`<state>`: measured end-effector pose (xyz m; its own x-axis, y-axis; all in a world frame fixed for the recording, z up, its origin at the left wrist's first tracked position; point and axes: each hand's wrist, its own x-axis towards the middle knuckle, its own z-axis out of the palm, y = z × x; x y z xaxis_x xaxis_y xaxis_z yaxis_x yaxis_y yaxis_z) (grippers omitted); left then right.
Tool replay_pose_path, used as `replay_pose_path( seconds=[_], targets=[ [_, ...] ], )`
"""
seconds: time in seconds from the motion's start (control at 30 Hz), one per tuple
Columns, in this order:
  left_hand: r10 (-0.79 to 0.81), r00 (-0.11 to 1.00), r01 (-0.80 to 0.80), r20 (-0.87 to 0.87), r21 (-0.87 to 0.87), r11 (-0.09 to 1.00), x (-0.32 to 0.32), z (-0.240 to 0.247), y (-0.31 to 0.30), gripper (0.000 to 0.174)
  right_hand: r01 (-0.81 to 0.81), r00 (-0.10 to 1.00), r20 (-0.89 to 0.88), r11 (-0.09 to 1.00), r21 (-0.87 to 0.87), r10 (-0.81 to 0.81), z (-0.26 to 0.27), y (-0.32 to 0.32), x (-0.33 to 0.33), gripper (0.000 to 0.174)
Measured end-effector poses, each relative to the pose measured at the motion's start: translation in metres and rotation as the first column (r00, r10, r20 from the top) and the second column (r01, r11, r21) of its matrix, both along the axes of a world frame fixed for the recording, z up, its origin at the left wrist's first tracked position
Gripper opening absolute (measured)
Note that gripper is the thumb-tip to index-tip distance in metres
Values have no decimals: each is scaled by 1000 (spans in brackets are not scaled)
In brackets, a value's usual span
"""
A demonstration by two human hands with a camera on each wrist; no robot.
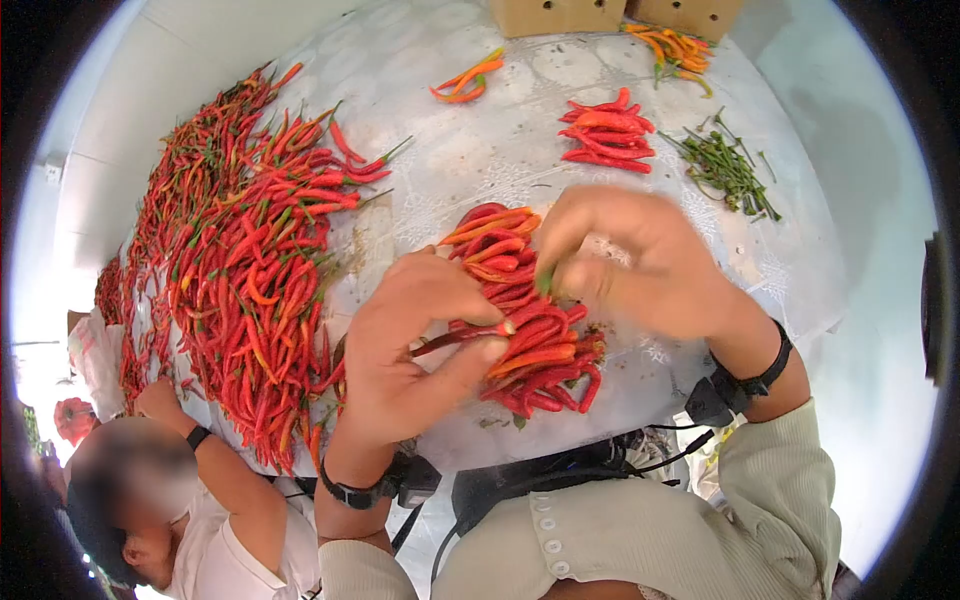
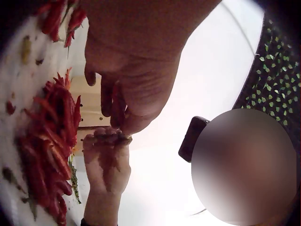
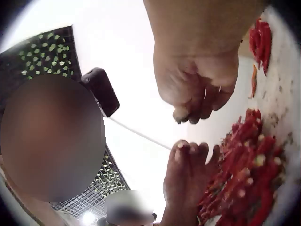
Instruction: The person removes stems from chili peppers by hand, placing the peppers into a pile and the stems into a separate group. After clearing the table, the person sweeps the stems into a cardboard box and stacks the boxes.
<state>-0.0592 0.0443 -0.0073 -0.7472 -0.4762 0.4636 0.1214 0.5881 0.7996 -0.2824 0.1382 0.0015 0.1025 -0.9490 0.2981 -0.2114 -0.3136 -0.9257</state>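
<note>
My left hand (image 1: 405,350) pinches a dark red chili (image 1: 455,338) between thumb and fingers, its pale blunt end pointing right. In the left wrist view, that chili (image 2: 117,103) runs along the fingers of my left hand (image 2: 136,61). To the right, my blurred right hand (image 1: 645,265) holds a small green stem (image 1: 544,281) at its fingertips, apart from the chili. Below both hands lies a pile of red and orange chilies (image 1: 540,355). The right wrist view has my right hand (image 3: 197,77) with curled fingers, facing my left hand (image 3: 186,181).
A large heap of red chilies (image 1: 250,290) covers the table's left side. Farther back lie a small red bunch (image 1: 608,130), orange chilies (image 1: 468,80), green stems (image 1: 725,165) and a cardboard box (image 1: 555,15). Another person (image 1: 215,520) sits at the lower left.
</note>
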Motion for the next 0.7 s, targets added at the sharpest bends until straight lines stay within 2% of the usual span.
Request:
replay_pose_path(
  seconds=[0.07, 0.1, 0.13, 0.2, 0.27, 0.37, 0.4, 0.5, 0.57, 0.63, 0.7],
  targets=[
    [32, 999, -32, -37, 6, 999, 1, -2, -2, 19, 357, 927, -104, 933, -40, -359, 7, -1, -21, 16],
    [62, 997, -60, -49, 33, 998, 1, -3, -1, 20, 536, 835, -83, 839, -96, -543, 4, -4, -33, 15],
    [94, 994, -91, -58, 59, 994, 1, -5, 1, 20, 691, 710, -47, 708, -146, -702, 0, -9, -48, 15],
    [131, 990, -128, -59, 63, 990, 2, -7, 2, 21, 772, 367, -262, 450, -450, -892, -5, -12, -86, 17],
    [137, 989, -136, -47, 20, 990, 1, -7, 2, 22, 754, 78, -502, 380, -536, -862, -5, -3, -118, 19],
    [126, 991, -125, -44, 18, 992, 1, -6, 2, 23, 834, -24, -869, 470, -291, -494, -9, 11, -144, 20],
    [118, 992, -118, -32, 4, 993, 1, -6, 1, 24, 815, -117, -893, 471, -337, -435, -12, 13, -136, 19],
    [113, 994, -113, -9, -36, 993, 0, -6, 0, 25, 636, -4, -694, 534, -557, -720, -17, -1, -127, 20],
    [142, 990, -142, 0, -64, 988, -1, -8, 2, 27, 637, 425, -492, 637, -434, -760, -7, -10, -77, 20],
    [142, 990, -137, 21, -143, 980, -2, -9, 3, 30, 496, 775, -391, 861, -113, -498, -2, -6, -30, 26],
    [153, 987, -142, 47, -193, 971, -1, -9, 3, 33, 208, 954, -217, 978, -16, -206, 2, 0, 7, 21]
  ],
)
